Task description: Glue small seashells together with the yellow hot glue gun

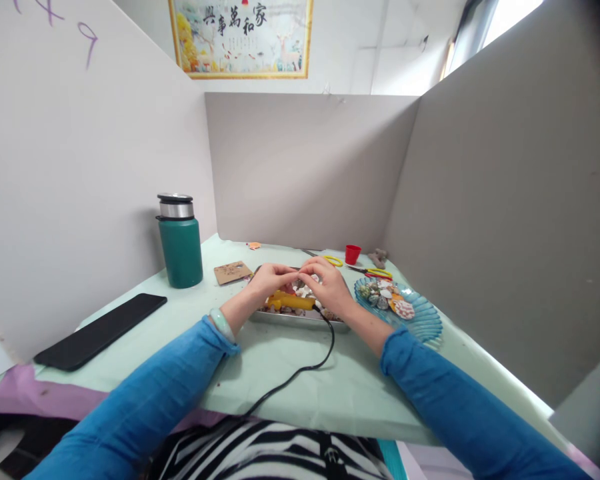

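Note:
My left hand (270, 277) and my right hand (327, 283) meet over a shallow metal tray (285, 321), fingertips close together. Both are closed in a pinch. Whatever lies between the fingers is too small or hidden to name. Below them a yellow glue gun (293, 303) rests in the tray, its black cord (300, 371) running toward my lap. Small white and reddish pieces, apparently shells, lie around the glue gun, partly covered by my hands. To the right of my right hand stands a blue glass plate (427, 323) with several seashells (381, 293) on it.
A green bottle (181, 250) and a long black object (103, 331) are on the left. A brown card (233, 272) lies beyond the tray's left side. Yellow-handled scissors (377, 273), a red cup (353, 254) and a greyish lump (379, 258) sit at the back right. Grey panels (310, 167) enclose the table.

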The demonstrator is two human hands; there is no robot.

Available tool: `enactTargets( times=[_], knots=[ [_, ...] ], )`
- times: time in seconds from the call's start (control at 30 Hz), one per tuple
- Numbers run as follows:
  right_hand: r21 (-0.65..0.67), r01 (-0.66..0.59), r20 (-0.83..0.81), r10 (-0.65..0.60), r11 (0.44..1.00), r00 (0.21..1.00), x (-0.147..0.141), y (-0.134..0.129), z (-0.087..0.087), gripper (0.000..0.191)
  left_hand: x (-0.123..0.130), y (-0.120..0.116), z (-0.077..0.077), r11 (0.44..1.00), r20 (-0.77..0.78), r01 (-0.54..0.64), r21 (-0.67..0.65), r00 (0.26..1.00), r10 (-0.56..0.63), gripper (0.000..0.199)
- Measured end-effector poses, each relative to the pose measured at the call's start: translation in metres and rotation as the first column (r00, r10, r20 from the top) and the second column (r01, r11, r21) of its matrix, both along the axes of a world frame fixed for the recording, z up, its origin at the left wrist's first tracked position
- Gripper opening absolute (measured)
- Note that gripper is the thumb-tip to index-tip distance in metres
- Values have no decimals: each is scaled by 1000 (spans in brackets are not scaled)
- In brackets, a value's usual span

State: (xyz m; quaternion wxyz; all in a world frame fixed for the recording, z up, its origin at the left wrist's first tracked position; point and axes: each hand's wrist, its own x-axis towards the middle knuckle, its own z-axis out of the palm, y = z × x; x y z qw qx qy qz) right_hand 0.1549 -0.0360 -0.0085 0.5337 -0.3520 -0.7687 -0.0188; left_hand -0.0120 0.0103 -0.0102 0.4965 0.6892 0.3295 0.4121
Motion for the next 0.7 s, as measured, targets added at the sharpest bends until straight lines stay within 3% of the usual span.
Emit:
enactTargets(
  times=[0.37,0.5,0.7],
  knots=[
    [13,63,54,-64,998,996,-1,-4,1,12,0,-1,1,1000,14,-11,-9,1000,11,32],
    [5,68,53,-68,998,996,-1,-4,0,12,1,-5,3,999,11,35,-1,999,-35,32],
    [-79,144,-75,-150,986,986,2,4,-4,14,2,-6,3,1000,42,-7,-24,999,8,33]
  ],
)
